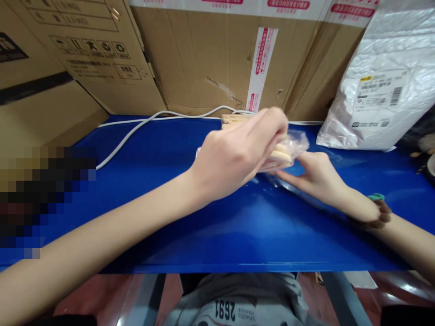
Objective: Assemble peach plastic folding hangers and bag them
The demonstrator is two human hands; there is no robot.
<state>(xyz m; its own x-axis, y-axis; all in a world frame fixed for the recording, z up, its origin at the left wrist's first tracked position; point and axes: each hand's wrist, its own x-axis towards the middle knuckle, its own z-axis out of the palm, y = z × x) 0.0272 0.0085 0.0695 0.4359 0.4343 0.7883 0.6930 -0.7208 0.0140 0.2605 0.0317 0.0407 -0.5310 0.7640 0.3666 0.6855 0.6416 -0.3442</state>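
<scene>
My left hand [238, 154] reaches in from the left, its fingers curled over a bundle of pale wooden sticks [282, 156] in clear plastic. The back of this hand hides much of the bundle and the fingertips. To its right, my right hand [316, 176] holds the edge of the clear plastic bag [299, 139] between thumb and fingers, its fingertips partly hidden by the film. Behind my left hand, more flat pale wooden sticks [234, 118] lie stacked near the back of the blue table [163, 226].
Cardboard boxes [204, 59] line the back and the left. A white cable [136, 124] runs along the table's rear. A silvery-white mailing bag [374, 90] with a label leans at the back right. Part of the left side is pixelated.
</scene>
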